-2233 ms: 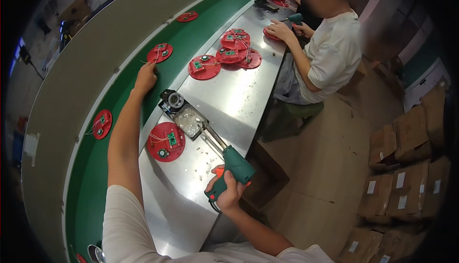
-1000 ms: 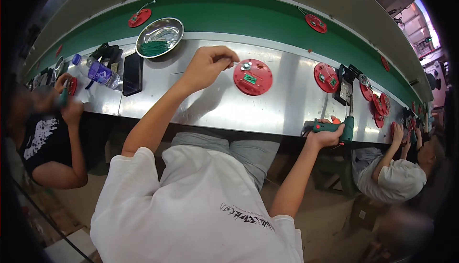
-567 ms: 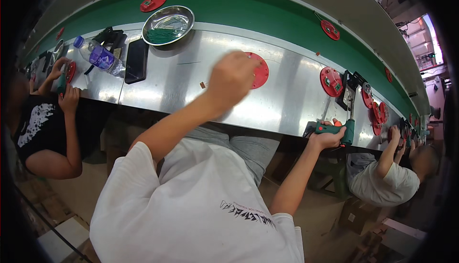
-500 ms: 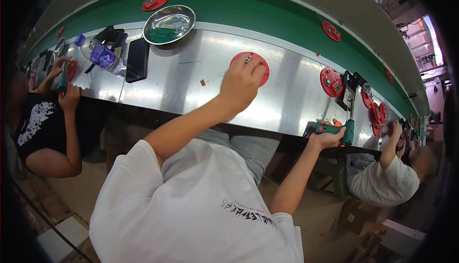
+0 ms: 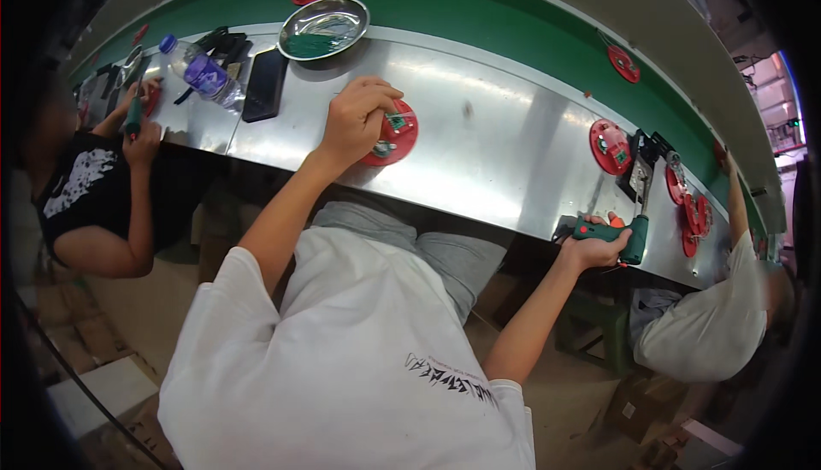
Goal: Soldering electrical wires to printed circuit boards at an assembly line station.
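A red disc (image 5: pixel 399 139) carrying small green circuit boards and pale wires lies on the metal bench in front of me. My left hand (image 5: pixel 355 121) is over its left side, fingers curled together, covering part of it. What those fingers pinch, if anything, is hidden. Farther right, my right hand (image 5: pixel 596 252) grips a green pistol-shaped soldering gun (image 5: pixel 631 240) with an orange trigger, by the bench's front edge. Its slim metal nose points away from me. Beyond it rests another red disc (image 5: pixel 609 147) with boards and wires.
A steel bowl (image 5: pixel 359 41) of green wires stands at the back, beside a black phone (image 5: pixel 265 85) and a plastic bottle (image 5: pixel 201 72). More red discs (image 5: pixel 624 64) sit on the green strip. Co-workers sit on both sides; the left one holds a green-handled tool (image 5: pixel 133 116).
My left hand and the red disc beneath it have moved left. My right hand still holds the soldering gun. The co-worker at right has stretched an arm toward the green strip. The view has shifted slightly.
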The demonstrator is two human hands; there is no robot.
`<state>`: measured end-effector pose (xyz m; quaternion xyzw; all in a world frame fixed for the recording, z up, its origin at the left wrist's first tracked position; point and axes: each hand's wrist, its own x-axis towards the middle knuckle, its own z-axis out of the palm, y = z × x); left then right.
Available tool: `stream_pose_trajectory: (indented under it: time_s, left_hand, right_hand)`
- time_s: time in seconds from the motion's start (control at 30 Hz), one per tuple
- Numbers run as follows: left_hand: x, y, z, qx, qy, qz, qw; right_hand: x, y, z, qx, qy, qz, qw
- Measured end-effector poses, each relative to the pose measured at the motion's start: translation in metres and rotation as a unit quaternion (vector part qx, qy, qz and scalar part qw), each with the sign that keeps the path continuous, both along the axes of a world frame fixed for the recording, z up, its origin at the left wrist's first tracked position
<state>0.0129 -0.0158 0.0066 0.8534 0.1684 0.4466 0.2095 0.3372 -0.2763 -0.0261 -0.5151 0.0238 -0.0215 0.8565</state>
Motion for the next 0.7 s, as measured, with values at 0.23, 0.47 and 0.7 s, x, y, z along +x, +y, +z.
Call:
stream_pose_trajectory:
  time_s: [0.23, 0.47, 0.7]
  left_hand:
    - [-0.053, -0.014, -0.019, 0.011, -0.023, 0.346, 0.938]
    - [-0.108, -0.034, 0.002, -0.014, 0.0, 0.36, 0.933]
    - [-0.05, -0.021, 0.0, -0.022, 0.217, 0.154, 0.964]
  right_hand:
    - [0.005, -0.003, -0.004, -0.006, 0.002, 0.046, 0.999]
    - [-0.006, -0.001, 0.004, -0.04, -0.019, 0.042, 0.998]
    - [-0.005, 0.001, 0.007, -0.059, -0.01, 0.042, 0.997]
